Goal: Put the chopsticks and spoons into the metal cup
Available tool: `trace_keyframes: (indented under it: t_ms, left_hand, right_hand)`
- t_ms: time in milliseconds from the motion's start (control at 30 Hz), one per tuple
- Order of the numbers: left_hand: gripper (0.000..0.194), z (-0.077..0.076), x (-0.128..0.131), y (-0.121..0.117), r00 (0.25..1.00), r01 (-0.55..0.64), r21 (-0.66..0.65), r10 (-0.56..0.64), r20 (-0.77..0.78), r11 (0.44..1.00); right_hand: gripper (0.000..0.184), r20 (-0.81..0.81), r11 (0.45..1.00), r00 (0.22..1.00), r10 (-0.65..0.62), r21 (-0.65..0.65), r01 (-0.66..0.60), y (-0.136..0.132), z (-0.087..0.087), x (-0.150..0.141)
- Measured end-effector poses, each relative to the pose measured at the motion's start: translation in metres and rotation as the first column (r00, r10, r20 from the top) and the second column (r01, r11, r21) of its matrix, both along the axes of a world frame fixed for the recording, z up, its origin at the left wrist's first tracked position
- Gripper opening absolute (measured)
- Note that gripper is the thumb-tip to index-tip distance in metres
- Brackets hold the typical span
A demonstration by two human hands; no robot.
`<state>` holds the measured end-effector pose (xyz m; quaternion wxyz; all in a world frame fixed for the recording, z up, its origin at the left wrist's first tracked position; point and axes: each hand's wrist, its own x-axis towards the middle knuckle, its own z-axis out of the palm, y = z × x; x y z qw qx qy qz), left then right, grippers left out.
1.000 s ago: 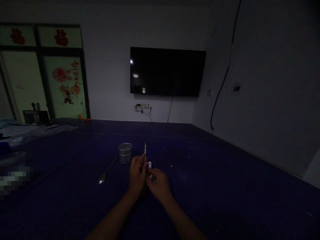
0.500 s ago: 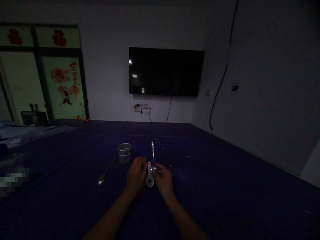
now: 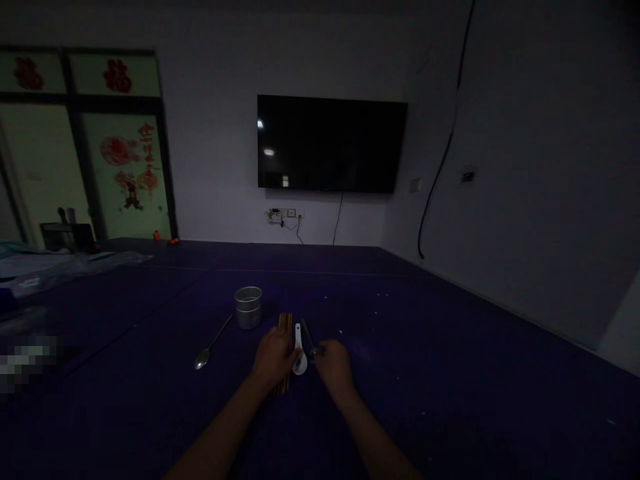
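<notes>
The room is dim. My left hand point(image 3: 273, 357) lies curled over the near end of a bundle of wooden chopsticks point(image 3: 285, 323) on the dark blue surface point(image 3: 450, 373). A white ceramic spoon point(image 3: 299, 355) lies flat just right of that hand, between my two hands. My right hand point(image 3: 333, 363) is closed on the bowl end of a small metal spoon point(image 3: 307, 334), whose handle now points away from me, low over the surface. A metal cup point(image 3: 249, 307) stands just beyond the chopsticks, to the left.
A second metal spoon point(image 3: 212, 347) lies left of the cup. Plastic sheeting point(image 3: 55, 267) covers the far left of the surface. A black TV point(image 3: 331, 143) hangs on the back wall, and a white wall point(image 3: 540, 220) borders the right side.
The white spoon went from my fingers to lying flat on the surface. The metal spoon, upright half a second ago, has tipped down low. My left hand settled onto the chopsticks.
</notes>
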<state>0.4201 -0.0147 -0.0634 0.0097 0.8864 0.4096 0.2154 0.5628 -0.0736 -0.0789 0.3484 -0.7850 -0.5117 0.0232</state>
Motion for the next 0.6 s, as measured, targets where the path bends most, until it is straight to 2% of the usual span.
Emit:
trace_keyframes:
  t_ms: [267, 600]
  left_hand:
    - [0.023, 0.001, 0.000, -0.002, 1.000, 0.002, -0.061, -0.003, -0.019, 0.998]
    - [0.016, 0.002, 0.002, -0.003, 0.999, -0.009, -0.085, 0.006, -0.035, 0.996]
  right_hand:
    - [0.027, 0.054, 0.984, 0.998, -0.026, -0.172, 0.035, -0.005, 0.005, -0.004]
    - [0.030, 0.086, 0.964, 0.996, 0.008, -0.267, 0.015, -0.012, 0.016, -0.007]
